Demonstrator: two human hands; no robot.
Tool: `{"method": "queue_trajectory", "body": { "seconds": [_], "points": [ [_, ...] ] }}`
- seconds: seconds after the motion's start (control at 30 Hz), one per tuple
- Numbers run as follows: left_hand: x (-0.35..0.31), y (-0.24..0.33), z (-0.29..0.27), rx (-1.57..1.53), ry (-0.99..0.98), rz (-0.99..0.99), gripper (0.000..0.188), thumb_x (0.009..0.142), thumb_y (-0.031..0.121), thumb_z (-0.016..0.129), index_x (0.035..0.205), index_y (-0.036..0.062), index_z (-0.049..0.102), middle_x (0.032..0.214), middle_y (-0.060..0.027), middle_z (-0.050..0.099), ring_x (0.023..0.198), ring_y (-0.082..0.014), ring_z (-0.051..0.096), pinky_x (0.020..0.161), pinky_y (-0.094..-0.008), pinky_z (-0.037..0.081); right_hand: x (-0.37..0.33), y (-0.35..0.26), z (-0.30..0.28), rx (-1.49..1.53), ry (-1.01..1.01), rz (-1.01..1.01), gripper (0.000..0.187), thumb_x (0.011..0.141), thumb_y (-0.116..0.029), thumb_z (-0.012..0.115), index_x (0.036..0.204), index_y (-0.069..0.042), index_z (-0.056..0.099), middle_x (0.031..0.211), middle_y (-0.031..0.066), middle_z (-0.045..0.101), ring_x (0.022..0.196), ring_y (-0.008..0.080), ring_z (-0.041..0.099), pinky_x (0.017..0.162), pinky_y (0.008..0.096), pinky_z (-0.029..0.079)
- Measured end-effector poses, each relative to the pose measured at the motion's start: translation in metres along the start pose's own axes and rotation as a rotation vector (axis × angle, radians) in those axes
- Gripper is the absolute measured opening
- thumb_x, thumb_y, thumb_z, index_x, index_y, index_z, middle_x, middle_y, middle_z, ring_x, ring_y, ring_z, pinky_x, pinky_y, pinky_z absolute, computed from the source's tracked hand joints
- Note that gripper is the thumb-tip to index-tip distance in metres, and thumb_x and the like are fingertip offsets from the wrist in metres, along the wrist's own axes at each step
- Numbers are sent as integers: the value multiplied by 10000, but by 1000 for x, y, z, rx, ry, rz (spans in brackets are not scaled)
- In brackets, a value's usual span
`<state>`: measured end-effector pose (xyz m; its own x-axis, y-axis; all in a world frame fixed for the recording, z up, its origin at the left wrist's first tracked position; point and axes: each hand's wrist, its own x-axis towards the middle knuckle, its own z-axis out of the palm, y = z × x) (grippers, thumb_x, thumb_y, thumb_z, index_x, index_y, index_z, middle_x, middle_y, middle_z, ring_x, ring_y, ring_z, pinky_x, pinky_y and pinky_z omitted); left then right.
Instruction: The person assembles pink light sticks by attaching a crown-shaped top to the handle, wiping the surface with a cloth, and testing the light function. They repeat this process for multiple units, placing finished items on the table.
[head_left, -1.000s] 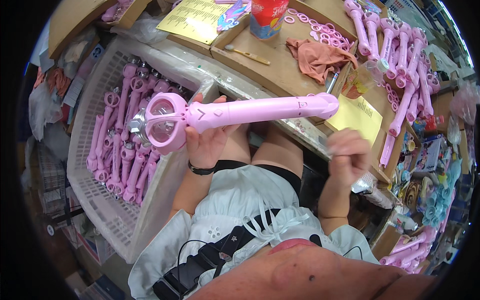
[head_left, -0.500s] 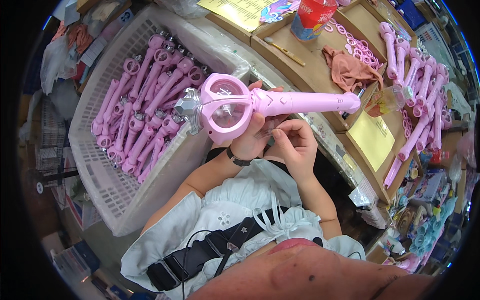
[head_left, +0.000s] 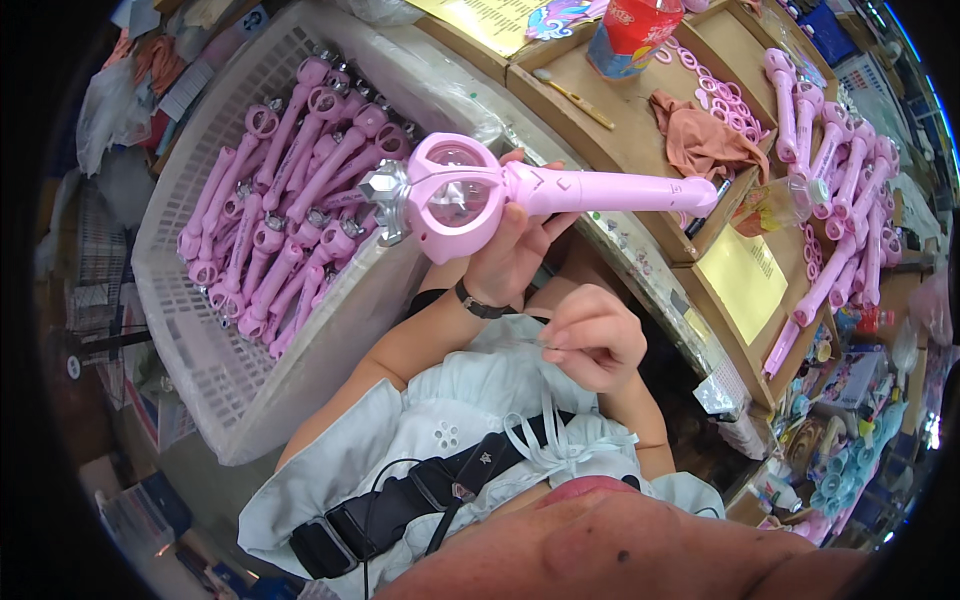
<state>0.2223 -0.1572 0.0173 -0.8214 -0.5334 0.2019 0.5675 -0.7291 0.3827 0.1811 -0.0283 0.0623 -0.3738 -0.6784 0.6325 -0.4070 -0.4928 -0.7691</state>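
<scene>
A pink toy wand [head_left: 620,193] with a round, clear-windowed head and a silver crown-like tip lies almost level in front of me. My left hand [head_left: 508,258] is closed around it from below, just behind the head. Below the wand's handle, apart from it, my right hand [head_left: 598,338] is pinched with thumb and fingers together. Something thin and see-through may be between those fingertips, too faint to make out.
At left stands a white plastic basket [head_left: 205,395] piled with similar wands [head_left: 300,175]. To the right, a cardboard tray [head_left: 560,135] holds a brush [head_left: 575,98], a brownish cloth [head_left: 705,145] and pink rings [head_left: 712,90]. More wands [head_left: 835,200] lie beyond, near yellow paper [head_left: 745,280].
My right hand has come away from the wand, down toward my body, its fingers pinched. The clear scrap seen by the wand's handle no longer shows there. My left hand still holds the wand.
</scene>
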Motion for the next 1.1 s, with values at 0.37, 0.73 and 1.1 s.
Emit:
{"method": "queue_trajectory", "body": {
  "seconds": [0.37, 0.73, 1.1],
  "points": [
    [-7, -2, 13, 62, 4, 14, 678, 831, 214, 679, 1357, 169, 254, 1345, -147, 362, 1261, -278, 386, 1063, -425, 348, -6, 14, 36, 178, 390, 592, 199, 830, -6, 642, 1014, 17, 572, 825, 25, 602, 730, 52, 545, 632, 194, 443],
    [1, -5, 1, 303, 55, 232, 709, 819, 315, 683, 1367, 164, 259, 1358, -157, 382, 1259, -292, 399, 1044, -442, 365, -13, 9, 24, -302, 343, 155, 164, 745, 75, 660, 888, 1, 628, 817, 86, 615, 706, 183, 581, 624, 255, 470],
    [-12, 24, -4, 88, -194, 88, 772, 821, 458, 634, 1421, 220, 212, 1430, -149, 324, 1332, -461, 201, 1083, -580, 194, 16, 1, -26, 126, 868, 296, 96, 872, -87, 613, 905, -8, 571, 717, 37, 574, 545, 55, 483, 448, 168, 345]
  ]
}}
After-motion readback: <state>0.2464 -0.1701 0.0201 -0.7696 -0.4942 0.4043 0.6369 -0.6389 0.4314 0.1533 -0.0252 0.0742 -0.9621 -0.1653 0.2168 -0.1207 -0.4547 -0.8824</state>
